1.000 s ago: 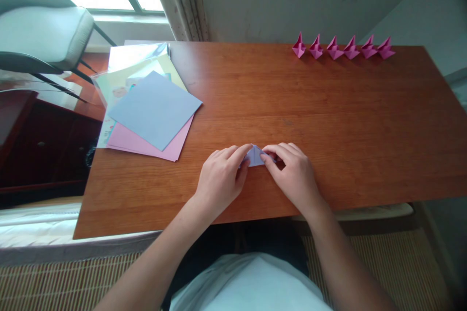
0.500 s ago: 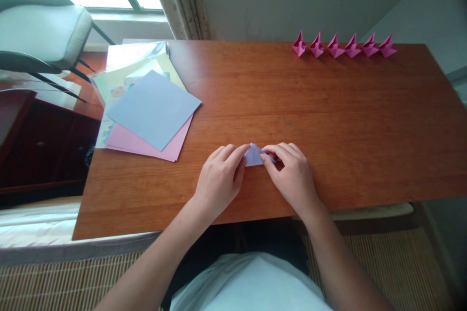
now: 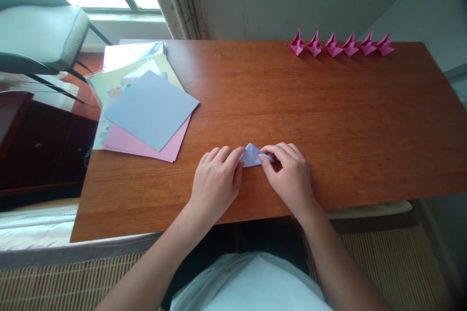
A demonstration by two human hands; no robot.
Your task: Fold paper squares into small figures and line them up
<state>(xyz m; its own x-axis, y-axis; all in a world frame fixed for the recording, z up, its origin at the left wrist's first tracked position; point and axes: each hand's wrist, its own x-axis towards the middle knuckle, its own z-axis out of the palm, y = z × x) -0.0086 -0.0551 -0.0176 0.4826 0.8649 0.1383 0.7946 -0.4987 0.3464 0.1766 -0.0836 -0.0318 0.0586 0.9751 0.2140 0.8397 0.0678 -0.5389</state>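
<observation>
A small piece of folded light-blue origami paper [image 3: 251, 156], roughly triangular with its point away from me, is held near the table's front edge. My left hand [image 3: 219, 175] pinches its left corner between thumb and fingers. On the other side, my right hand [image 3: 289, 170] grips the right corner with thumb and forefinger. Both corners are partly hidden by fingertips.
A blue paper sheet [image 3: 153, 109] lies over pink sheets [image 3: 164, 153] and plastic packets [image 3: 133, 53] at the table's left. Several pink folded paper figures [image 3: 333, 46] stand in a row along the back edge of the wooden table [image 3: 233, 92]. A chair [image 3: 40, 29] is beyond the left side.
My left hand has shifted slightly left, showing more of the folded paper's left side. My right hand keeps its pinch. The whole view has drifted a little.
</observation>
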